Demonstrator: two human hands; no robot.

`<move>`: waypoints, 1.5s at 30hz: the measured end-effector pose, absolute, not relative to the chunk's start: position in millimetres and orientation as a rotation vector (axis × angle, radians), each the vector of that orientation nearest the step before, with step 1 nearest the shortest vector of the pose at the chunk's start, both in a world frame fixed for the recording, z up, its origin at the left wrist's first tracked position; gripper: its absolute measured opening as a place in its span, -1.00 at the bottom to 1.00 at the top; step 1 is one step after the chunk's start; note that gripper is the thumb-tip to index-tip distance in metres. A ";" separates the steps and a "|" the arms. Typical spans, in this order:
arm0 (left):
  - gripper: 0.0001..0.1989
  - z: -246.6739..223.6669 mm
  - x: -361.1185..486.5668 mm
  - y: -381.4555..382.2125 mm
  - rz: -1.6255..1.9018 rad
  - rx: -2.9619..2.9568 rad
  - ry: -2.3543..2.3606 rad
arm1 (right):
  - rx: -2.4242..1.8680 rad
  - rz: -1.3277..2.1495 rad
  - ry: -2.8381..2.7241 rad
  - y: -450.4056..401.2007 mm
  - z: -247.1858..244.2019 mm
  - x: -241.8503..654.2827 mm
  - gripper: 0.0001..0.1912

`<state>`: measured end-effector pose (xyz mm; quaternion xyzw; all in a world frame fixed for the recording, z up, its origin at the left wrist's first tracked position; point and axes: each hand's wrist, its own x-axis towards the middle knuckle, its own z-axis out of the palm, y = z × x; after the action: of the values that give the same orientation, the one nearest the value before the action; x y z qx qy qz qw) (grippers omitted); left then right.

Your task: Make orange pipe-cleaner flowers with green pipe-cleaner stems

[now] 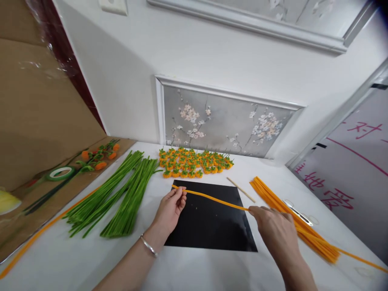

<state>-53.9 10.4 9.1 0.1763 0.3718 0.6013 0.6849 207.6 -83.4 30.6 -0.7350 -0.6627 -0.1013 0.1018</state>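
Note:
An orange pipe cleaner (214, 198) stretches between my two hands above a black mat (209, 232). My left hand (173, 206) pinches it near its left end, and a short tip sticks out past the fingers. Closed over the other end is my right hand (271, 226), beyond the mat's right edge. A bundle of orange pipe cleaners (266, 196) lies just behind and to the right of my right hand. Left of the mat are bundles of green pipe cleaners (130, 198).
Rows of small orange pieces with green tops (194, 161) stand behind the mat. A thin stick (241, 190) and silver scissors (298, 213) lie at the right. Green tape (60, 173) and orange flowers with stems (100, 155) rest on cardboard at the left. A wall closes the back.

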 end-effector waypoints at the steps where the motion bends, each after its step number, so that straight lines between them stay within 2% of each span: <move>1: -0.84 9.4 -52.8 9.9 1.353 0.385 0.817 | -2.158 -0.266 -1.978 -79.9 23.7 209.8 -0.73; 8: -0.75 12.0 -53.0 10.5 1.366 0.322 0.727 | -2.045 -0.206 -1.957 -65.8 -2.3 212.2 -0.74; 15: -0.94 2.1 -40.8 0.1 1.299 0.563 0.860 | -2.112 -0.143 -1.896 -66.3 -11.8 220.2 -0.76; 20: -0.78 -0.7 -30.7 -9.4 1.199 0.759 0.914 | -2.034 -0.016 -1.891 -48.8 0.3 209.6 -0.72; 27: -0.74 1.7 -33.5 -9.8 1.107 0.920 0.962 | -2.316 -0.151 -1.725 1.9 1.1 216.4 -0.79; 34: -0.68 -0.7 -31.2 -7.3 1.081 0.991 0.970 | -2.448 -0.183 -1.605 8.1 -12.9 222.4 -0.83; 39: -0.71 -1.3 -26.4 -9.6 1.056 0.996 0.928 | -2.293 -0.162 -1.607 2.5 -1.6 215.1 -0.80; 42: -0.69 -0.4 -23.3 -11.4 1.037 0.966 0.901 | -2.075 -0.136 -1.663 -4.6 11.1 193.1 -0.72; 45: -0.67 0.1 -20.3 -13.1 1.034 0.950 0.866 | -1.803 -0.047 -1.787 -18.1 18.1 156.4 -0.76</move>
<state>-20.3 -13.1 0.1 0.4230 0.3856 0.4604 0.6785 156.4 -18.1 18.1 -0.6780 -0.6721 -0.0178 0.2970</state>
